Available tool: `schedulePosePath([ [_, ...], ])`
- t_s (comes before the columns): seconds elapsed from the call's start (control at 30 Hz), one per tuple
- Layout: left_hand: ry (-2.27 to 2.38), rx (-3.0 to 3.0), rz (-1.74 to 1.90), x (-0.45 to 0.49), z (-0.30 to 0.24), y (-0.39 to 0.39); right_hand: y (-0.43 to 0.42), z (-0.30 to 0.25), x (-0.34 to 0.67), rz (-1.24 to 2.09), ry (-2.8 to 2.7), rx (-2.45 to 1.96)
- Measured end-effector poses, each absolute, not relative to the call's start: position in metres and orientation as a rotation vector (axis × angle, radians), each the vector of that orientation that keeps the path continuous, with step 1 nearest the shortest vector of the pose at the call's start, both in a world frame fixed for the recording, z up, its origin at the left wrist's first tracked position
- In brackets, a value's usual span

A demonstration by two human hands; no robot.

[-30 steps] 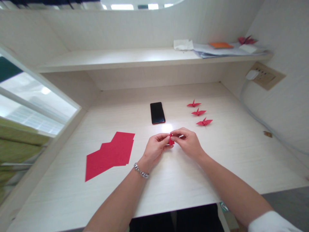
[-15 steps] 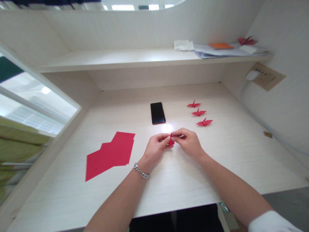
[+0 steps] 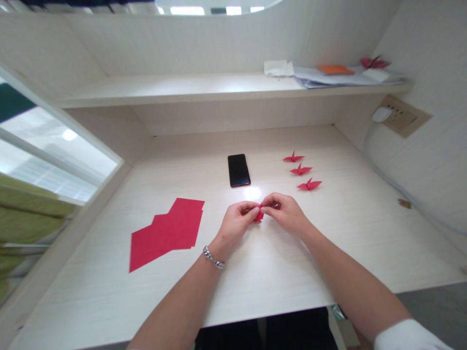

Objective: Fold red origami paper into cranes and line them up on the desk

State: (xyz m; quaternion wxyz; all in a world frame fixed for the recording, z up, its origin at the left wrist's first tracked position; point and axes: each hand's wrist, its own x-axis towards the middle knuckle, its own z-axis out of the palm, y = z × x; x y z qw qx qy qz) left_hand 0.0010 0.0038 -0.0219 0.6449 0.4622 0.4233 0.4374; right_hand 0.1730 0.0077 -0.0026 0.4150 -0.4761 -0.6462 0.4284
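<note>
Paper piece [image 3: 259, 217], small, red, folded, is pinched between left hand [image 3: 236, 221] and right hand [image 3: 284, 214] over pale wood-grain desk [image 3: 346, 209], lower tip newly uncovered, suggesting a grip shifted mid-fold.

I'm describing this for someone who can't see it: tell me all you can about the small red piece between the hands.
The small red piece looks like folded paper, with angled edges. The left hand and right hand pinch it, covering much of it; part shows below their grip. It is on the near side of the black phone. Its full shape is hidden, and I can't tell whether it touches the pale desk.
</note>
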Motion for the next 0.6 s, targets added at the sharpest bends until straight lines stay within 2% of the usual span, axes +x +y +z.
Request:
schedulePosePath([
  [0.33, 0.973, 1.055, 1.008, 0.0029, -0.0141, 0.0038, 0.0061, -0.0003, 0.1759, 0.944, -1.774, -1.121],
  [0.6, 0.951, 1.047, 1.048, 0.0029, -0.0144, 0.0033, 0.0032, -0.0030, 0.1759, 0.649, -1.878, -1.094],
])
